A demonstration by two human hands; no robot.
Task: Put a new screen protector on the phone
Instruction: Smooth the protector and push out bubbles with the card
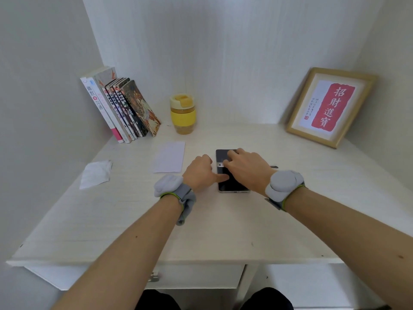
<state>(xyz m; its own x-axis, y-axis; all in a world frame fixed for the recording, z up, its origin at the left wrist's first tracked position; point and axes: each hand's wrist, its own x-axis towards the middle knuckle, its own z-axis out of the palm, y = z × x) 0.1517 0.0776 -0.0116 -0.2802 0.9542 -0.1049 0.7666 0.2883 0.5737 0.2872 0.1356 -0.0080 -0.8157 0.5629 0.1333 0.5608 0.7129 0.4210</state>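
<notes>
We're at a home study nook: a pale wood-grain desk (201,231) tucked into a corner between matching panelled walls (223,52), with a shallow drawer (196,276) under the front edge. Personal touches all round: a short row of paperbacks and comics (120,108) leaning at the back left, a yellow lidded travel cup (182,114) beside them, and a framed red calligraphy print (330,106) propped in the right corner. A private desk, domestic rather than office

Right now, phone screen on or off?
Off, as far as it shows: the phone lies flat on the desk and its visible glass is dark. The left hand and right hand cover part of it.
</notes>
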